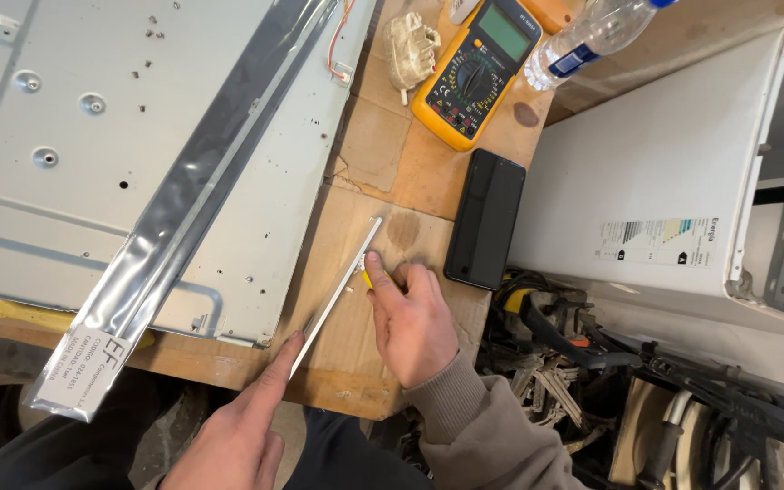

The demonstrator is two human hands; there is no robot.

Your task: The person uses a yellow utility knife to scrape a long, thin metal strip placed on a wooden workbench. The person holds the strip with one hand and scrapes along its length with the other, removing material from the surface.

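Note:
A thin white strip [348, 277] lies slantwise on the brown cardboard-covered bench [410, 163]. My left hand [242, 426] points one finger onto the strip's near end and presses it down. My right hand [413, 319] grips a small yellow-handled tool [369, 280], whose tip meets the strip near its middle. Left of the strip rests a large grey sheet-metal panel [65, 154], with a long silver foil bag [183, 195] lying across it.
A black phone [486, 218] lies right of my right hand. A yellow multimeter [475, 71], a plastic bottle [592, 36] and a beige part [410, 44] sit farther back. A white appliance casing [655, 172] stands at right, with cables and tools [592, 363] below it.

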